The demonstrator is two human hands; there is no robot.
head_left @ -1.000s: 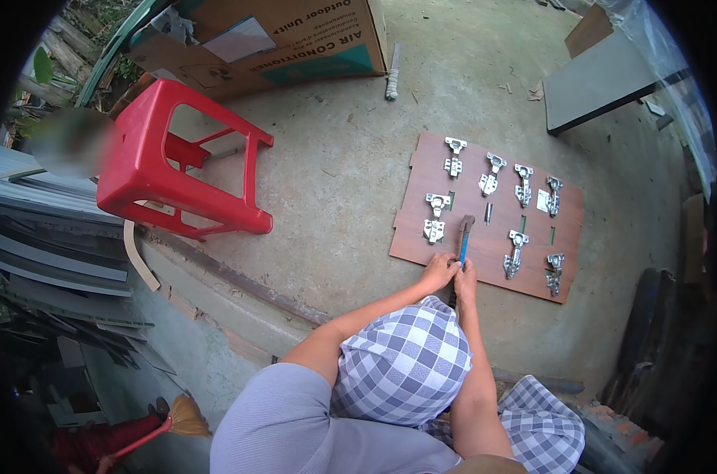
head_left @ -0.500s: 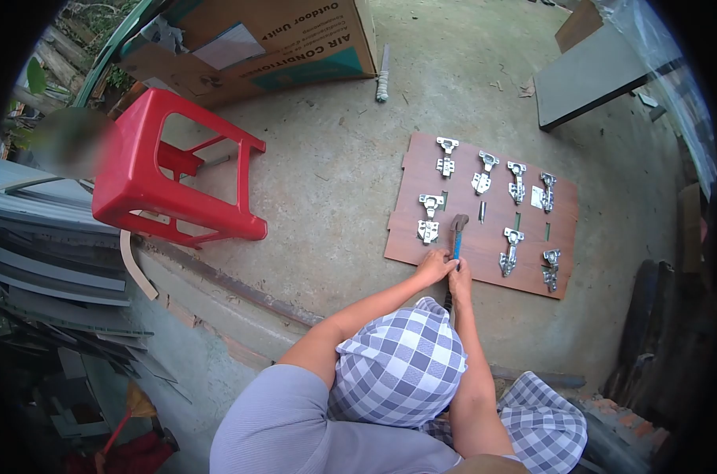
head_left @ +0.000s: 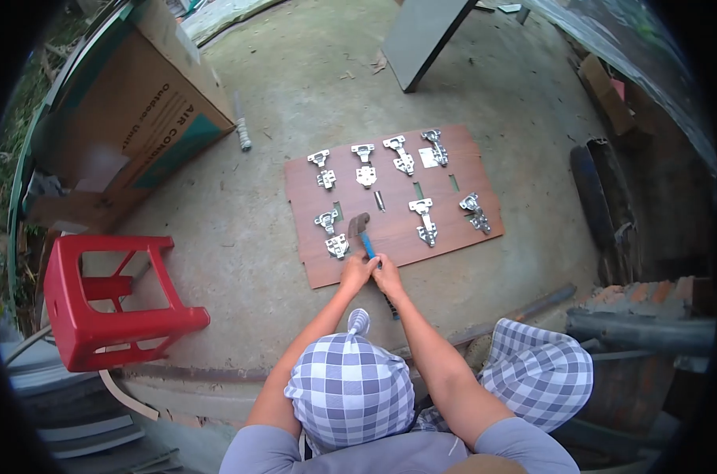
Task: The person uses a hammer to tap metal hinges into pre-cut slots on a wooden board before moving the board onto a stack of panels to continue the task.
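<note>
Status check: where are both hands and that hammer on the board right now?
Left hand and right hand together on the hammer handle. Hammer head over the brown board, beside a hinge. Other hinges lie spread across the board.

Soft, even daylight fills the scene with only faint shadows and no glare, focus is sharp at centre, and strong fisheye bending curves the edges into a black vignette.

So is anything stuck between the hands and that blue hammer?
No. Both the left hand and the right hand already touch the hammer at its blue handle. Its head rests on the brown board, beside a metal hinge.
</note>
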